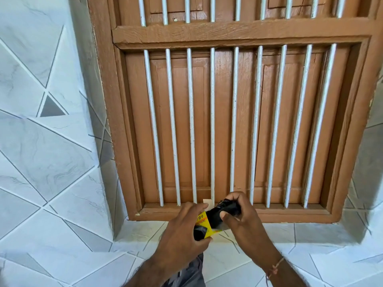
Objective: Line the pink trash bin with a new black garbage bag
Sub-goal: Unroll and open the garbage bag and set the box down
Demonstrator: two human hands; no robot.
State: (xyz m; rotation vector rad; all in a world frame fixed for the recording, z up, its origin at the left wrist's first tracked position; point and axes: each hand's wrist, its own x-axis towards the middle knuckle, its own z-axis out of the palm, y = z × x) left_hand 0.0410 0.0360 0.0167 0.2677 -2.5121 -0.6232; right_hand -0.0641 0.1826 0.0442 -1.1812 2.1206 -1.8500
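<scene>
A yellow box (pixel 204 224) of garbage bags is held low in the middle of the view, in front of a window sill. My left hand (pixel 182 235) wraps around the box from the left. A black roll of garbage bags (pixel 226 208) sticks out of the box's upper right end. My right hand (pixel 242 216) grips that roll with thumb and fingers. A small pale flap (pixel 207 203) of the box shows just above the roll. The pink trash bin is not in view.
A brown wooden window (pixel 228 121) with closed shutters and white vertical bars (pixel 212 125) fills the wall ahead. White and grey marble-pattern tiles (pixel 45 141) cover the wall on the left and the sill (pixel 310 235) under the window.
</scene>
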